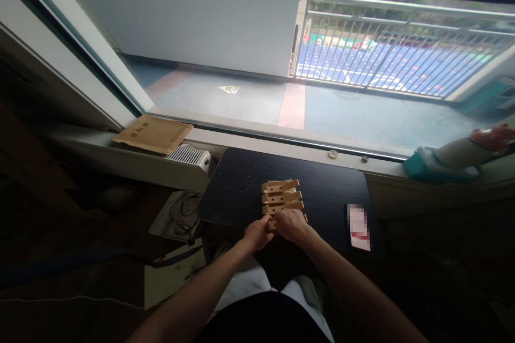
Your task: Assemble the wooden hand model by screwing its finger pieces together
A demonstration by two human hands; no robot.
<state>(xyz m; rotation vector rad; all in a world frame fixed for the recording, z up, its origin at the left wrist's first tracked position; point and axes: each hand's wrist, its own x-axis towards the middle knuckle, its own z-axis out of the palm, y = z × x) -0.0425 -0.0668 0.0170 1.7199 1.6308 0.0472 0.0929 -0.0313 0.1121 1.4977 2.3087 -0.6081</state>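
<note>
Several light wooden pieces (280, 199) lie in a row, one above another, on a small black table (322, 185). Each has a rounded left end, dark dots like holes, and a narrow strip to the right. At the nearest piece, my left hand (257, 234) pinches the rounded left end. My right hand (293, 224) is closed over the middle of that same piece, and its right tip shows past the knuckles. The fingertips of my right hand are partly hidden. Small pale crumbs are scattered to the left of the row.
A blurred-out flat pink and white object (359, 228) lies at the table's right. On the sill are a tape roll (332, 154) and a teal container (436, 165). A brown envelope (155, 134) rests on the white radiator (191, 155). A paper bag (173, 273) stands lower left.
</note>
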